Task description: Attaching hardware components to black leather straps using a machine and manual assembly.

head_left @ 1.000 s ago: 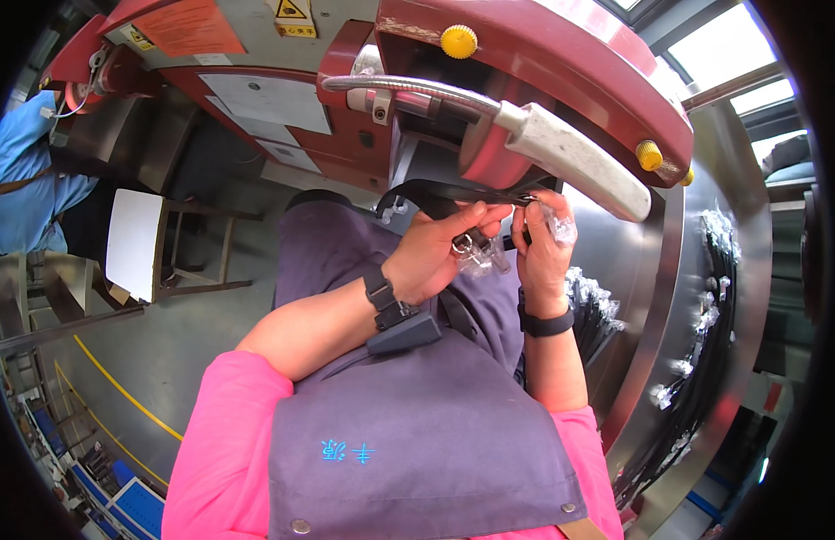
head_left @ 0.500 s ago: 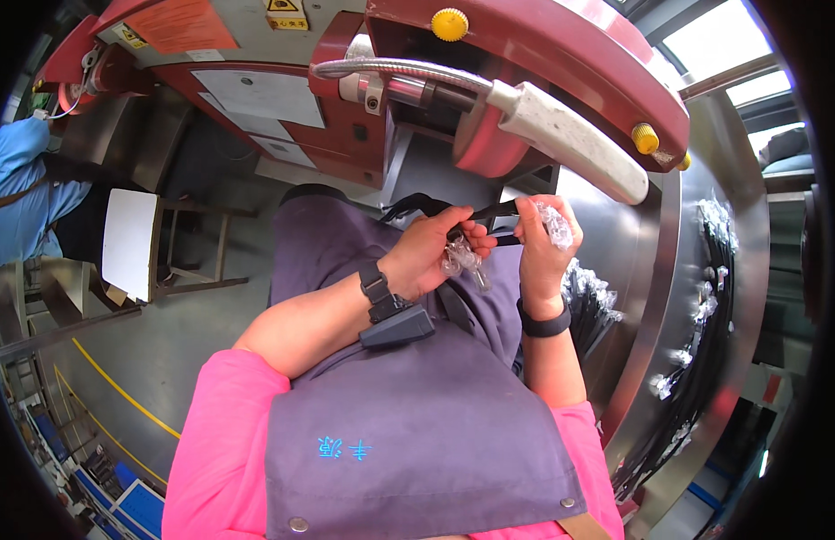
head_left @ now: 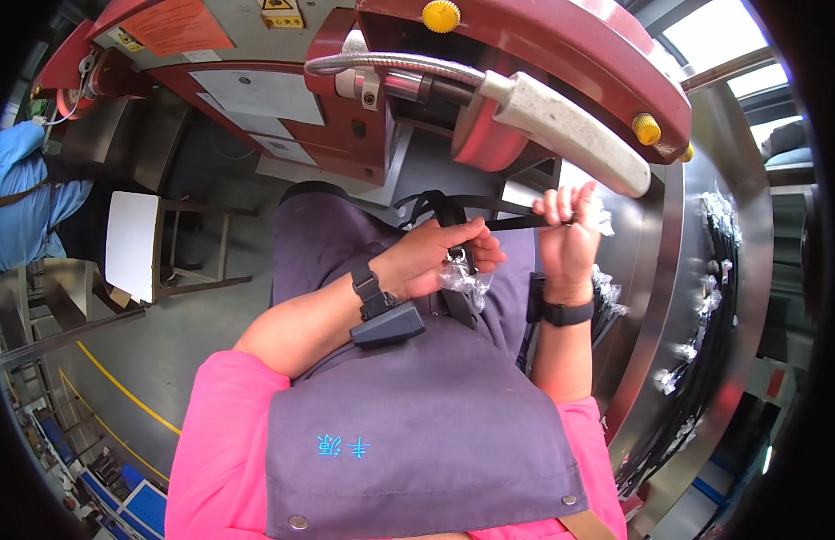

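Note:
A thin black strap [head_left: 512, 222] runs doubled between my two hands above my lap, and its slack loops up past my left hand. My left hand [head_left: 435, 258] pinches the strap between thumb and fingers. Below those fingers hangs a metal clasp in crinkled clear plastic wrap [head_left: 464, 281]. My right hand [head_left: 568, 241], farther right, has its fingers curled round the other end of the strap. A bit of clear plastic shows behind that hand's fingers.
Ahead stands a red machine [head_left: 561, 54] with a pale handle [head_left: 575, 135] and a red wheel [head_left: 485, 135]. Wrapped black straps [head_left: 705, 315] lie in the metal trough at right. Another person in blue [head_left: 30, 198] is at far left, near a white-topped stool [head_left: 132, 247].
My right hand has moved right and slightly down, away from my left, drawing the doubled strap out longer. My left hand has shifted little; the strap now loops above it.

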Motion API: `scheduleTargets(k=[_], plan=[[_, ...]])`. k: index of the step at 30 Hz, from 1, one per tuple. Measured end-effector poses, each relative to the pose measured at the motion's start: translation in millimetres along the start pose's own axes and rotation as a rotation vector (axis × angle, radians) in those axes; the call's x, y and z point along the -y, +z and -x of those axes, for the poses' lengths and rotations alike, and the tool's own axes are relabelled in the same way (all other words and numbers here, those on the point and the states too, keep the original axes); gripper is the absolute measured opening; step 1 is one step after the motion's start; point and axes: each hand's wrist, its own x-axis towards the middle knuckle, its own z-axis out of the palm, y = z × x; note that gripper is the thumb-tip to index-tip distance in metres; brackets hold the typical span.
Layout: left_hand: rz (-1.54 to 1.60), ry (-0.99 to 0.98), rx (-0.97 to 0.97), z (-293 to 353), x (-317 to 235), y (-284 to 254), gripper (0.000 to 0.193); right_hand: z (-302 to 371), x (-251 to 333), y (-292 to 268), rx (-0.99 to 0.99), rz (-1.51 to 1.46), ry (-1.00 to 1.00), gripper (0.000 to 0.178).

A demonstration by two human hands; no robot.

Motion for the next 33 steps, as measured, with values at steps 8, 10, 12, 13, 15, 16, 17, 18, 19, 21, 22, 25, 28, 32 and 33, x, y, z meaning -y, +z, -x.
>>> scheduleTargets(k=[8, 10, 12, 13, 15, 16, 17, 18, 19, 21, 22, 25, 28, 32, 33], plan=[[0.069, 0.215, 0.005, -6.9, -4.5, -10.5, 0.032, 16.9, 13.0, -11.5, 0.103, 1.112, 0.094, 0.032], [0.049, 0.248, -0.009, -8.8, -4.4, -8.7, 0.037, 28.2, -1.8, -1.2, 0.317, 1.111, 0.204, 0.032], [0.031, 0.272, -0.037, -7.9, -4.3, -4.6, 0.039, 39.1, -11.6, 12.2, 0.435, 1.141, 0.29, 0.028], [0.023, 0.285, -0.051, -6.8, -4.2, -3.5, 0.04, 37.9, -12.0, 13.0, 0.483, 1.205, 0.315, 0.025], [-0.051, 0.274, -0.088, -4.1, -4.9, -5.1, 0.039, 34.4, -13.3, 15.1, 0.58, 1.332, 0.365, 0.019], [-0.087, 0.268, -0.107, -2.5, -5.4, -6.5, 0.038, 34.5, -13.3, 15.6, 0.526, 1.348, 0.222, 0.017], [-0.114, 0.278, -0.113, -1.4, -5.1, -9.5, 0.036, 35.2, -12.6, 15.6, 0.47, 1.36, 0.08, 0.015], [-0.142, 0.29, -0.119, -1.7, -4.3, -13.1, 0.033, 34.4, -11.3, 14.8, 0.413, 1.366, -0.065, 0.014], [-0.17, 0.302, -0.125, -1.6, -4.2, -15.5, 0.031, 31.4, -8.4, 16.1, 0.411, 1.39, -0.152, 0.013], [-0.192, 0.37, -0.086, -1.0, -6.2, -17.1, 0.026, 28.9, -1.3, 23.1, 0.413, 1.436, -0.229, 0.013], [-0.202, 0.403, -0.065, -1.6, -7.0, -16.6, 0.024, 27.8, 1.2, 24.9, 0.412, 1.46, -0.269, 0.013], [-0.18, 0.472, -0.038, -1.4, -10.4, -8.7, 0.021, 25.6, 1.2, 27.0, 0.378, 1.393, -0.374, 0.014], [-0.185, 0.484, -0.038, -2.9, -13.5, -5.0, 0.022, 25.2, -1.8, 30.8, 0.301, 1.311, -0.4, 0.014], [-0.086, 0.403, -0.06, 0.8, -17.2, 7.1, 0.023, 22.0, -12.4, 21.0, 0.178, 1.13, -0.263, 0.008], [-0.05, 0.388, -0.059, 0.6, -17.2, 7.8, 0.023, 21.9, -13.5, 22.2, 0.128, 1.049, -0.199, 0.007]])
